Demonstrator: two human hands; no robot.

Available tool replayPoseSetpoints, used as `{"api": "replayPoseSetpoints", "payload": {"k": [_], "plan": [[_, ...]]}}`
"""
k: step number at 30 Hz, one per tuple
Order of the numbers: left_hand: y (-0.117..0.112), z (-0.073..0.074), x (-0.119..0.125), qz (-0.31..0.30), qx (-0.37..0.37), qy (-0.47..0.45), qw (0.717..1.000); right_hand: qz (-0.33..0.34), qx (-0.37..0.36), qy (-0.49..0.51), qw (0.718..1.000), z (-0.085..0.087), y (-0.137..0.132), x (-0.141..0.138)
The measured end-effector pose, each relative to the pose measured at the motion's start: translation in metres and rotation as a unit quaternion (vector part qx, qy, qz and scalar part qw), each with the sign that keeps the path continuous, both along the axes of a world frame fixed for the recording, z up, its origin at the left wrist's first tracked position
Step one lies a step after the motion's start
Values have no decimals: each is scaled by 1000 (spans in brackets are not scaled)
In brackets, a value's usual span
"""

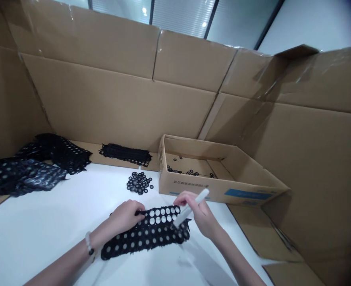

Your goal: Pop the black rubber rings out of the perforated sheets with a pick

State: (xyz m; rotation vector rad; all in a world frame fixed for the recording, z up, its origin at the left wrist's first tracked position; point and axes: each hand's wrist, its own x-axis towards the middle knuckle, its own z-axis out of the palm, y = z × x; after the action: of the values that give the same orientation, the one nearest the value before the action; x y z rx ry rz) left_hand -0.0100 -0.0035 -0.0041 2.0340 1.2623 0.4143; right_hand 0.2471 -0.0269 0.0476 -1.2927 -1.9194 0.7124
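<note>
A black rubber sheet (147,234) punched with round holes lies on the white table (59,218) in front of me. My left hand (124,216) rests closed on its left upper edge, fingers curled onto the sheet. My right hand (201,216) grips a white stick-like tool (191,207), with its lower tip touching the sheet's right upper part. A small pile of loose black rings (139,182) sits just beyond the sheet.
A low open cardboard box (220,190) holding a few black rings stands behind my right hand. More black punched sheets lie heaped at the left (32,167) and stacked at the back (124,154). Tall cardboard walls (118,95) enclose the table.
</note>
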Motion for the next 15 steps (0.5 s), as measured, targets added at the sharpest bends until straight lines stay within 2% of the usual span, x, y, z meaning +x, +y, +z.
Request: {"api": "replayPoseSetpoints", "payload": {"k": [3, 5, 9, 12, 15], "plan": [[2, -1, 4, 9, 3, -1, 1000, 31, -77, 72, 994, -15, -3, -13], [3, -2, 7, 8, 6, -13, 1000, 62, -87, 93, 990, -29, -2, -21], [6, -8, 11, 23, -5, -23, 999, 63, 23, 87, 994, -50, -1, -27], [7, -10, 11, 45, -27, -3, 999, 47, 62, 69, 995, -51, -1, -26], [8, -7, 11, 39, -41, -16, 998, 24, 61, 72, 995, -48, 0, -24]]}}
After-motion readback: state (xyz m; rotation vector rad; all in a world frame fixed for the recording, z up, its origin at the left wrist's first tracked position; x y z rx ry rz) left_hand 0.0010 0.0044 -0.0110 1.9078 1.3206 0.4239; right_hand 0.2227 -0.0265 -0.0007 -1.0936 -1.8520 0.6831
